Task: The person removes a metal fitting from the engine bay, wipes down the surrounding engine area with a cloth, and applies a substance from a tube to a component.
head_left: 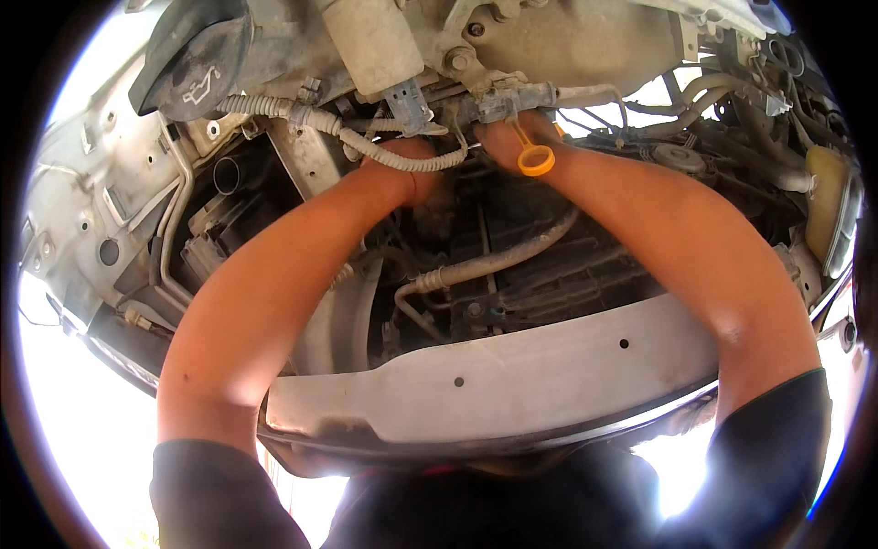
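Both of my forearms reach into a car's engine bay. My left hand is low behind a pale corrugated hose and below a grey connector; its fingers are hidden. My right hand is just under a dusty metal fitting, beside the yellow loop of a dipstick; I cannot see its fingertips or what, if anything, they hold.
A black oil filler cap sits at upper left. A pale metal crossbar spans the near edge, with a dark radiator area behind it. Hoses and a yellowish reservoir are at the right. Inner body panels line the left.
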